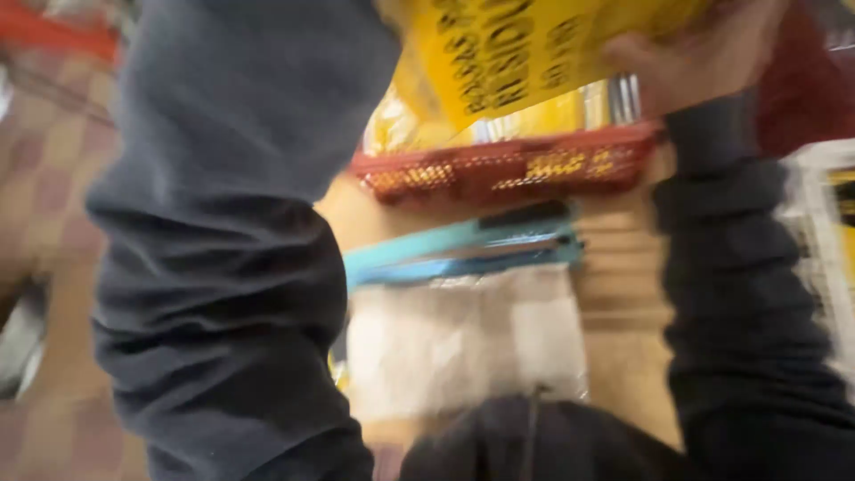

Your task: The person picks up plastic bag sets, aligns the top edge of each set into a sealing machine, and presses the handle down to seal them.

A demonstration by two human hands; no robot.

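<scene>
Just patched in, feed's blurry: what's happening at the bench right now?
A person in dark grey sleeves holds a yellow plastic package with black print raised near the camera. The right hand grips its edge; the left hand is out of view, with only the left sleeve showing. Below sit a red perforated plastic basket, a teal bar-shaped tool and a clear plastic bag on a wooden table.

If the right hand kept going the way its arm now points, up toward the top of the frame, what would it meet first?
The right hand already grips the yellow package at the frame's top edge. Nothing shows beyond it, so the path looks free, though blur and the frame edge leave this uncertain. The red basket lies below.
</scene>
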